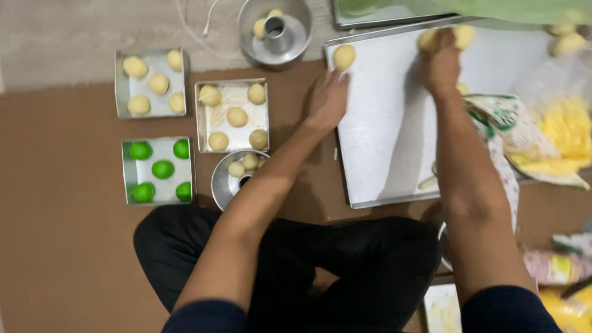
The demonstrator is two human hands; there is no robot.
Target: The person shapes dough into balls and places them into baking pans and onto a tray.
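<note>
Dough ball (344,57), just beyond left hand (327,100)

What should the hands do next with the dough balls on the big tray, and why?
Probably the left hand should let go and draw back from the pale round dough ball. That ball already sits at the top left corner of the large flat metal baking tray, with the fingertips just below it. The right hand is busy with other pale dough pieces at the tray's far edge.

Brown floor covering (68,246) below – pale grey speckled floor (74,31) along top – soft, even light.
</note>
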